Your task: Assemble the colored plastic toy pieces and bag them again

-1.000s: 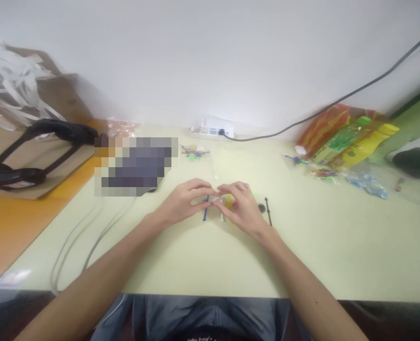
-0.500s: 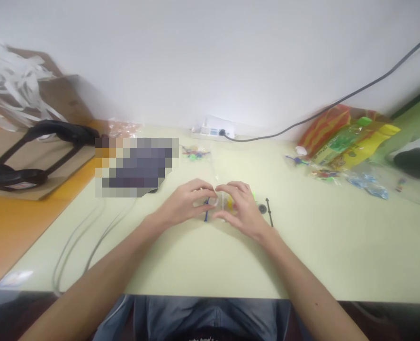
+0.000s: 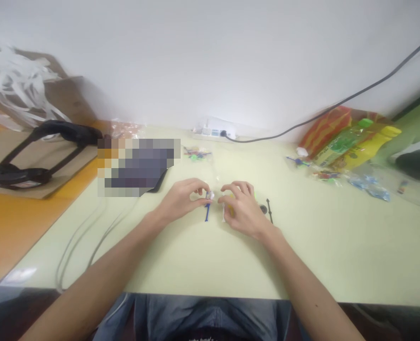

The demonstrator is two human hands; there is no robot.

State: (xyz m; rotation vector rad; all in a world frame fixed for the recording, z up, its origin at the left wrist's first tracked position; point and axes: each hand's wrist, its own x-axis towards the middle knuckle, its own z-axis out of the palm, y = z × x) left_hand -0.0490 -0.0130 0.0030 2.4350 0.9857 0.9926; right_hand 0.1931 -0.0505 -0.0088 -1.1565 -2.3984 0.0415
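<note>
Pale yellow desk (image 3: 195, 265), white wall (image 3: 210, 57), pwr strip (image 3: 215, 130) at back. L hand (image 3: 181, 201) & R hand (image 3: 245, 210) pinch clear bag (image 3: 224, 217).

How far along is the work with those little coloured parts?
Done: a black rod and wheel lie out on the table by the right hand. In hand: the left hand pinches a blue stick; the right grips a yellow part, details blurred. Left: packets of parts lie untouched near the far edge and at right.

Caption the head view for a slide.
Left hand pinches a blue stick; right hand holds a yellow piece, over a pale table.
</note>
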